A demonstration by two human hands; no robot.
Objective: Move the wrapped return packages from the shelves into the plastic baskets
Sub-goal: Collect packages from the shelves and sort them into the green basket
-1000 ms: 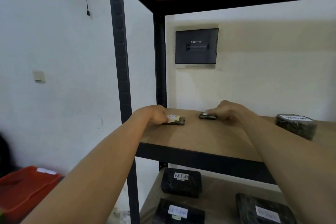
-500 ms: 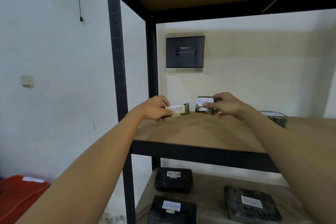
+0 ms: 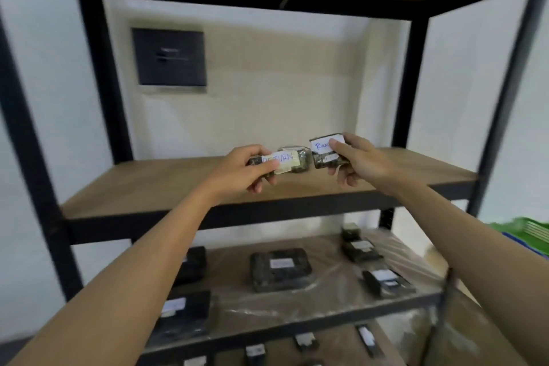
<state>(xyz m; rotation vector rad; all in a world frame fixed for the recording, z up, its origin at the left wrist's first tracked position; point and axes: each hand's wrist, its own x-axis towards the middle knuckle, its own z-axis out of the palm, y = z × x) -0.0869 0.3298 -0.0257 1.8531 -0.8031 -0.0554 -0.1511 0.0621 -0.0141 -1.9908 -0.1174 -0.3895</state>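
left hand (image 3: 248,168) pinches small dark wrapped package with white RETURN label (image 3: 279,161), raised above wooden shelf board (image 3: 154,187) | right hand (image 3: 358,162) grips second small dark labelled package (image 3: 326,151) just beside it | more dark labelled packages (image 3: 280,269) on lower shelf | black metal rack post (image 3: 502,104) at right; green plastic basket (image 3: 531,227) beyond it | white wall, dark panel (image 3: 169,56) behind

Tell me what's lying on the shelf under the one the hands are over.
On the lower shelf lie several dark wrapped packages with white labels, such as the big middle one, on clear plastic sheeting. The left forearm covers part of its left side.
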